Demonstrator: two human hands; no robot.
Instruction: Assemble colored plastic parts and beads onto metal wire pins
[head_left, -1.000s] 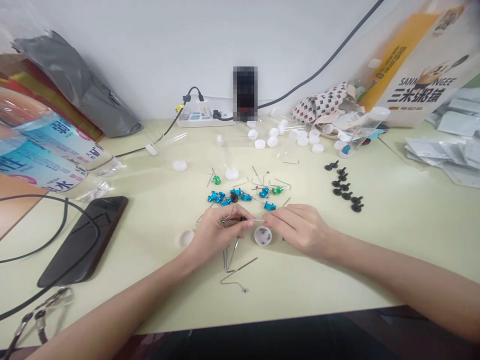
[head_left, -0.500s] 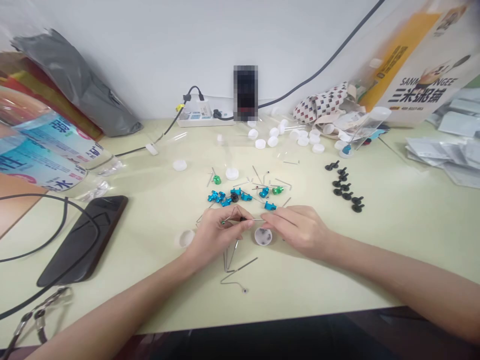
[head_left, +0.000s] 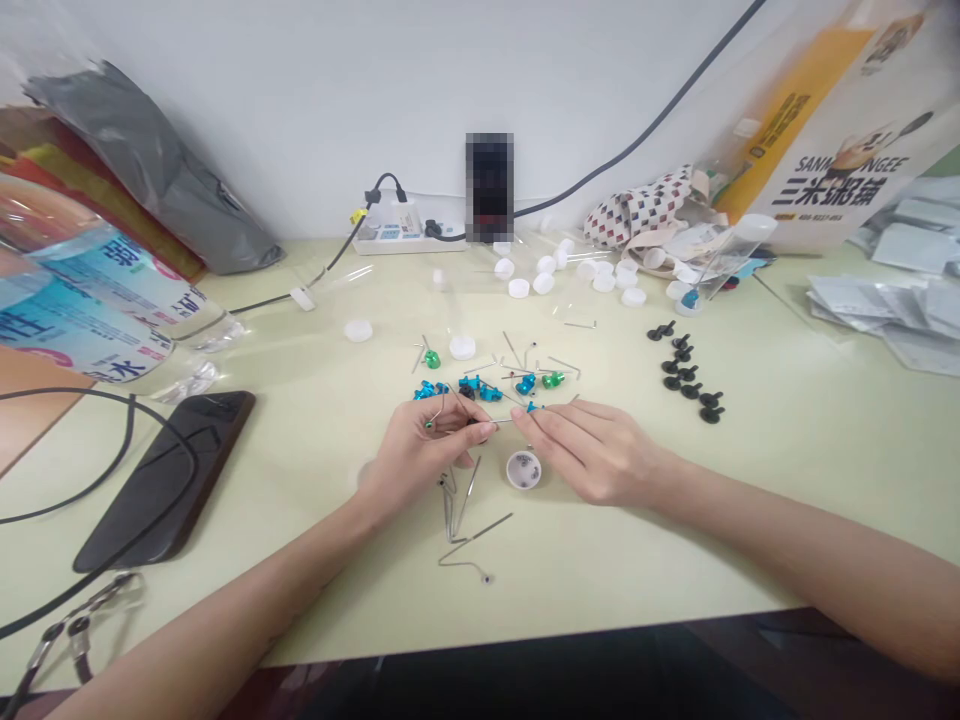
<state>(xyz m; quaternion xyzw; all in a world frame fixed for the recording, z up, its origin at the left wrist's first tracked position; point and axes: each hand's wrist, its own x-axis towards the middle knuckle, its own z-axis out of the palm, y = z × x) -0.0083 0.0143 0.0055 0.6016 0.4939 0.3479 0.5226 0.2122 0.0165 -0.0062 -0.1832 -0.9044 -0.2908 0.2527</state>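
My left hand (head_left: 420, 445) pinches a small black part, mostly covered by the fingers. A thin bent metal rod with a green end (head_left: 429, 424) sticks out of the same hand. My right hand (head_left: 592, 450) is closed on a thin straight metal rod (head_left: 504, 420), whose far end meets the black part. Just below the fingers stands a white cap (head_left: 523, 484) with tiny dark pieces inside. Beyond the hands lie blue metal fittings (head_left: 491, 394) and green ones (head_left: 553, 379). Several bent metal rods (head_left: 474, 540) are on the table nearer me.
Black thumbscrew-like pieces (head_left: 690, 390) lie in a row at right. White caps (head_left: 519, 288) and clear tubes are at the back, before a power strip (head_left: 409, 240). A phone (head_left: 169, 480), cables and water bottles (head_left: 112, 290) occupy the left; packets (head_left: 900, 310) are far right.
Both hands have moved slightly up and away from me, still joined by the rod. The white cap below them shows more fully now.
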